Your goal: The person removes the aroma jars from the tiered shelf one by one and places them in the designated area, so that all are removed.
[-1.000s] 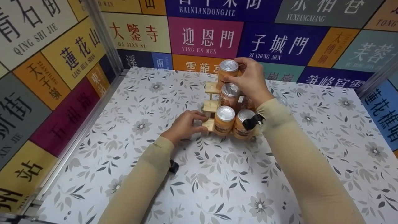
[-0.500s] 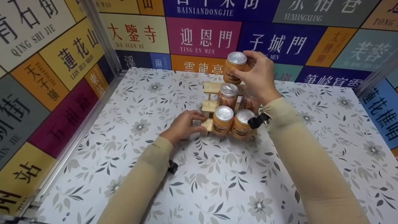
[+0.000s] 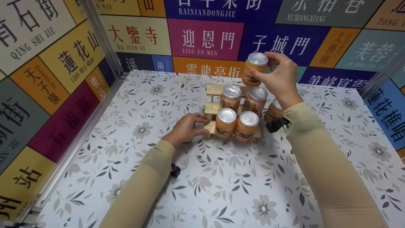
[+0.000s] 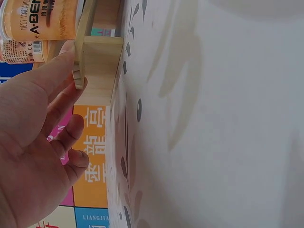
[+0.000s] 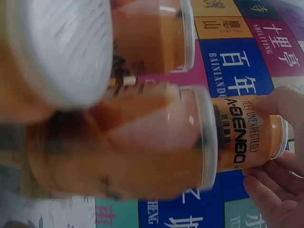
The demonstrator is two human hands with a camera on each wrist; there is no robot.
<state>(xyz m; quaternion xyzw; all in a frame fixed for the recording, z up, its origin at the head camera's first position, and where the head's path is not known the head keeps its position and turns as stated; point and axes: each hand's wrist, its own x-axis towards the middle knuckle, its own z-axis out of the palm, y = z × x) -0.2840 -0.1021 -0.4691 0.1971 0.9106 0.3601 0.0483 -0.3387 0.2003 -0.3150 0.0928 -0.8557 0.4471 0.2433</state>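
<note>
A three-step wooden rack (image 3: 213, 90) stands on the table. My left hand (image 3: 187, 129) pinches the left end of its lowest step between thumb and finger. In the head view, my right hand (image 3: 282, 79) holds an orange can with a silver lid (image 3: 254, 72), upright, over the right part of the top step; whether it touches the wood cannot be seen. Two orange cans fill the lowest step, one on the left (image 3: 226, 124) and one on the right (image 3: 246, 127). On the middle step stand two browner cans, left (image 3: 230, 98) and right (image 3: 255, 98).
Another can (image 3: 274, 111) stands right of the rack, partly hidden behind my right wrist. A floral white cloth (image 3: 202, 186) covers the table. Panels with printed signs (image 3: 205, 38) rise behind it and at both sides.
My right hand has lifted the can from the top step's left part and carried it to the right. The can beside the rack has come into view. My left hand keeps its place.
</note>
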